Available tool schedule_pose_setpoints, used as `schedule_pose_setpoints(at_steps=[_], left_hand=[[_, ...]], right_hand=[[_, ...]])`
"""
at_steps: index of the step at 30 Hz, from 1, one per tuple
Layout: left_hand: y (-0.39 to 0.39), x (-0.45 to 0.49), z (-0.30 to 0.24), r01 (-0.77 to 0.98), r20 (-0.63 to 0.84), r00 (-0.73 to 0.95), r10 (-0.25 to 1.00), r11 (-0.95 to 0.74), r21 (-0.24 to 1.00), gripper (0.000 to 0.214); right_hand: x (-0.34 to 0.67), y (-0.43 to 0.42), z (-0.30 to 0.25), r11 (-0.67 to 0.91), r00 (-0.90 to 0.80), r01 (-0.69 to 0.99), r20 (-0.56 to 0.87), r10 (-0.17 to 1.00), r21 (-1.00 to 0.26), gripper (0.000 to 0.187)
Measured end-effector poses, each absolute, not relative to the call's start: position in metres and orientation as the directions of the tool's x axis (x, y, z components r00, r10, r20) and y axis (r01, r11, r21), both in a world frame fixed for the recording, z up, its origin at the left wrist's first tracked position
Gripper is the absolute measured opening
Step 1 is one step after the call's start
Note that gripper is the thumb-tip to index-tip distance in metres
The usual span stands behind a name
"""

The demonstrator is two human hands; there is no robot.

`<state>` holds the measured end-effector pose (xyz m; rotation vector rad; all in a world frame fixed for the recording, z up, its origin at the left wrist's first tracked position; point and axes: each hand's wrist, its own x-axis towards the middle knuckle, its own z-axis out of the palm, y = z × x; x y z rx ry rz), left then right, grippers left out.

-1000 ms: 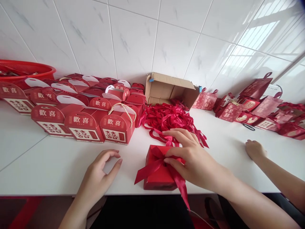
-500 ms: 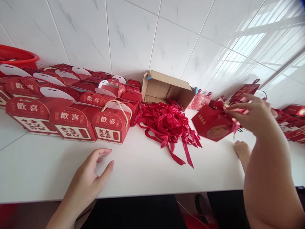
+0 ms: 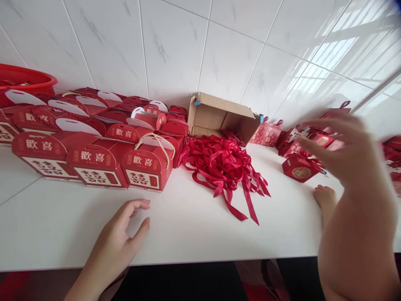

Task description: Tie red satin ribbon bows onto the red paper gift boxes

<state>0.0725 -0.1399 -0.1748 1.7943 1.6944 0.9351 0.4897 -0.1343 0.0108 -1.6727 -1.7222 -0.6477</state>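
Observation:
My left hand [image 3: 123,232] rests near the white table's [image 3: 188,225] front edge, fingers curled loosely apart and holding nothing. My right hand [image 3: 347,154] is raised at the right, blurred by motion, fingers spread and empty. Just beyond it a small red ribboned box [image 3: 297,167] sits on the table among other small red boxes. A pile of red ribbons [image 3: 224,163] lies in the middle, spilling from a tipped cardboard box [image 3: 219,117].
Rows of red handled gift boxes [image 3: 94,142] fill the left of the table, with a red basin [image 3: 25,79] behind them. Another person's hand [image 3: 326,198] rests on the table at the right. White wall tiles stand behind.
My right hand carried the ribboned red box from in front of me to the right, set it among the small boxes and let go. My left hand barely moved.

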Motion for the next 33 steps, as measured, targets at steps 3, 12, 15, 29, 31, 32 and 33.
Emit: schedule_pose_setpoints(at_steps=[3, 12, 15, 29, 31, 32, 33], left_hand=[[-0.14, 0.07, -0.175, 0.654, 0.131, 0.048, 0.99, -0.13, 0.745, 0.013], [-0.136, 0.061, -0.162, 0.564, 0.014, 0.053, 0.998, -0.042, 0.825, 0.022], [-0.129, 0.062, -0.144, 0.47, -0.101, 0.104, 0.989, 0.041, 0.882, 0.029], [-0.077, 0.188, -0.093, 0.108, -0.139, 0.485, 0.863, 0.099, 0.989, 0.051], [-0.073, 0.202, -0.087, 0.035, -0.145, 0.427, 0.893, 0.144, 0.989, 0.05], [-0.07, 0.208, -0.08, -0.035, -0.111, 0.429, 0.896, 0.139, 0.99, 0.048], [-0.066, 0.213, -0.071, -0.12, -0.066, 0.446, 0.893, 0.132, 0.984, 0.047]], right_hand=[[0.463, -0.103, -0.016, 0.152, -0.133, 0.988, 0.36, 0.923, -0.024, 0.04], [0.418, -0.019, -0.065, 0.123, -0.123, 0.992, 0.075, 0.99, 0.007, 0.016], [0.418, -0.012, -0.053, 0.186, -0.169, 0.974, 0.128, 0.977, -0.132, 0.019], [0.367, -0.085, -0.035, 0.526, -0.627, 0.512, 0.124, 0.769, -0.679, 0.015], [0.382, -0.078, -0.033, 0.49, -0.598, 0.566, 0.078, 0.797, -0.663, 0.01], [0.39, -0.076, -0.031, 0.478, -0.581, 0.588, 0.07, 0.811, -0.653, 0.009], [0.399, -0.074, -0.028, 0.464, -0.564, 0.606, 0.063, 0.824, -0.646, 0.008]])
